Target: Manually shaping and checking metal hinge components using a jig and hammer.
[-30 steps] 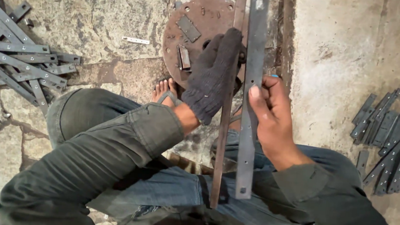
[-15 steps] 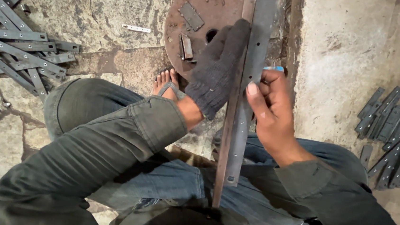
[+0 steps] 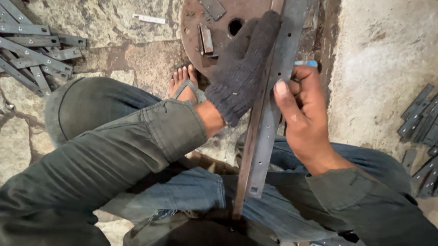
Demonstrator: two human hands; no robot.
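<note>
Centrally, gloved left hand (image 3: 241, 70) and bare right hand (image 3: 303, 114), fingers gripping long steel strip's (image 3: 271, 106) opposite edges.

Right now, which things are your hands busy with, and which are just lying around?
In hand:
- gloved left hand on the long metal strips
- bare right hand gripping them

Lying about:
- rusty round plate
- left bracket pile
- right bracket pile
- white chalk stick

Rough grey stone-slab floor (image 3: 108, 5), cracked joints; paler smooth concrete strip (image 3: 391, 58) right of the fingers. Dim, flat light.
</note>
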